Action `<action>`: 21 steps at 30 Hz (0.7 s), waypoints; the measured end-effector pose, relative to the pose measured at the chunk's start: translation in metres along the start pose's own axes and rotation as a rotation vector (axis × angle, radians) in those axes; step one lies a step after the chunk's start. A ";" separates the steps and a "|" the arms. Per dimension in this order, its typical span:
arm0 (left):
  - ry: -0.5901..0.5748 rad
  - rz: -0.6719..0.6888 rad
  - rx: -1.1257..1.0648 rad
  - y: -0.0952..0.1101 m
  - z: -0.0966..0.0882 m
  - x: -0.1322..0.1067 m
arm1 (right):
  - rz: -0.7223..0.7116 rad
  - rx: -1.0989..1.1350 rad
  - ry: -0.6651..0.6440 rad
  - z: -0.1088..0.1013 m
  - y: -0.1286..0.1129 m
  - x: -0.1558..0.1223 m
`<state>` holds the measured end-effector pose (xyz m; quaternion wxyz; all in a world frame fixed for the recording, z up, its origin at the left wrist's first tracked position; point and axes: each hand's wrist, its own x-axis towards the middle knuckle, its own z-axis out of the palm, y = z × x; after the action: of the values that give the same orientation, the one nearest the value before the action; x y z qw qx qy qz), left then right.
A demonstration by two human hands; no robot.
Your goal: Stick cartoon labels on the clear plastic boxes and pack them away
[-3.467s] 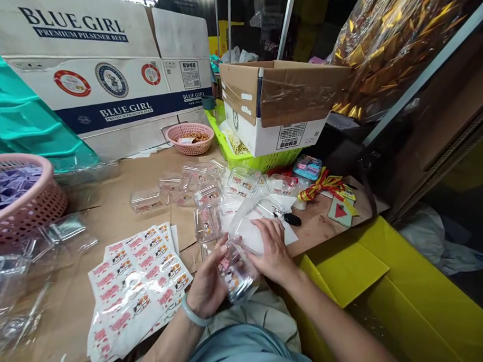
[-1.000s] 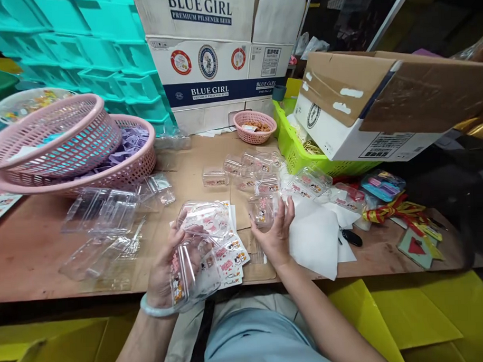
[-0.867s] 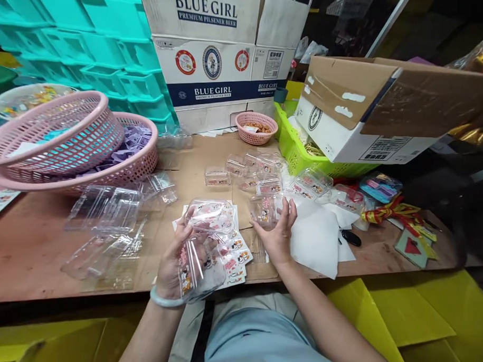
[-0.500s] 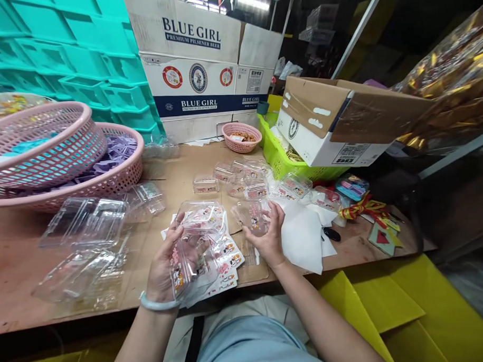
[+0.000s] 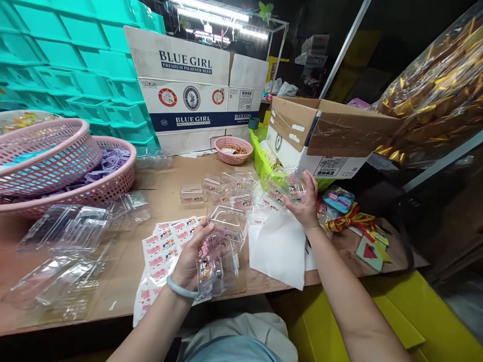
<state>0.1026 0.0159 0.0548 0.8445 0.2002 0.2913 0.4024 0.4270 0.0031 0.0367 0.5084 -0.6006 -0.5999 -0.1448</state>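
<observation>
Clear box [image 5: 218,258] stays in left hand [image 5: 191,259]; right hand [image 5: 305,205] reached away (rightward).

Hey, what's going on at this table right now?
A person sits at a wooden table handling small clear plastic boxes. The left hand holds an open clear box with cartoon stickers on it, above a sticker sheet. The right hand is stretched out to the stickered boxes clustered by the green basket, fingers on one of them; whether it grips it is unclear. Empty clear boxes lie left, beside pink baskets.
</observation>
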 end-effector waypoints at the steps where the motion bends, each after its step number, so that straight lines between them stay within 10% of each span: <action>1: 0.007 -0.001 0.001 -0.002 0.002 0.003 | 0.019 0.030 0.011 0.002 0.003 -0.003; 12: 0.132 0.127 -0.002 -0.010 0.056 0.055 | 0.138 0.043 0.016 -0.006 0.013 0.001; 21: 0.137 0.102 -0.001 -0.029 0.080 0.081 | 0.003 0.053 -0.341 -0.013 0.002 0.003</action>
<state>0.2125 0.0548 0.0713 0.8011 0.1863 0.3377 0.4577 0.4359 -0.0050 0.0441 0.4150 -0.6039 -0.6800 -0.0243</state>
